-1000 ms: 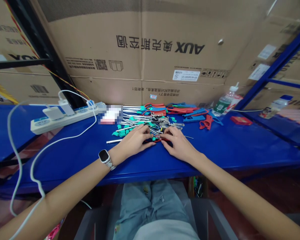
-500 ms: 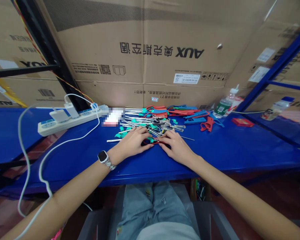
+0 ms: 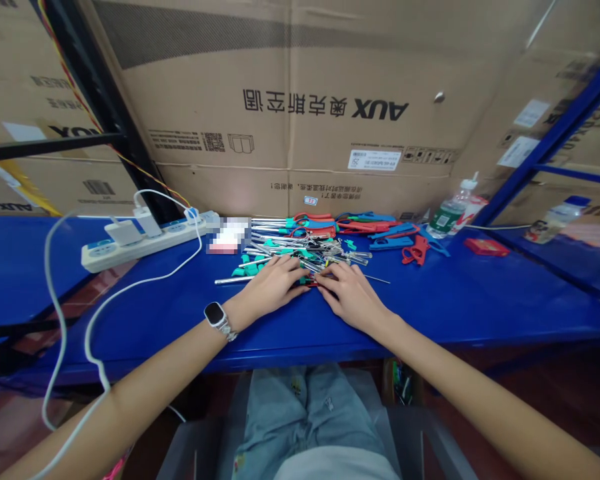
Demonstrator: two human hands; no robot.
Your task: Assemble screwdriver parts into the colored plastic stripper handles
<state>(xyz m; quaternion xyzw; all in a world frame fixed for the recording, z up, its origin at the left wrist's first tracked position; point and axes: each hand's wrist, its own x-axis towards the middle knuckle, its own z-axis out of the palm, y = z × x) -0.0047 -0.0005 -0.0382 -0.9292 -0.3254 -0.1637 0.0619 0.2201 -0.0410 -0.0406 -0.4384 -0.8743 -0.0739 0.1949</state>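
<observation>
My left hand point(image 3: 279, 281) and my right hand point(image 3: 349, 291) meet at the near side of a pile on the blue table. Their fingers close around a small red and green piece point(image 3: 310, 282), mostly hidden by the fingertips. Just beyond lie metal rods with green plastic parts point(image 3: 265, 248) and loose metal parts point(image 3: 330, 248). One metal tube point(image 3: 225, 281) sticks out left of my left hand. A thin rod point(image 3: 377, 278) points right from beside my right hand.
Red and blue plastic handles point(image 3: 393, 230) lie at the back right, near a bottle point(image 3: 447, 212) and a red box point(image 3: 486, 247). On the left is a white power strip point(image 3: 167, 237) with a loose cable. Cardboard boxes point(image 3: 310, 60) stand behind the blue table point(image 3: 430, 300).
The view has shifted slightly. My right fingers have closed in a little over the red and green piece, and less of it shows.
</observation>
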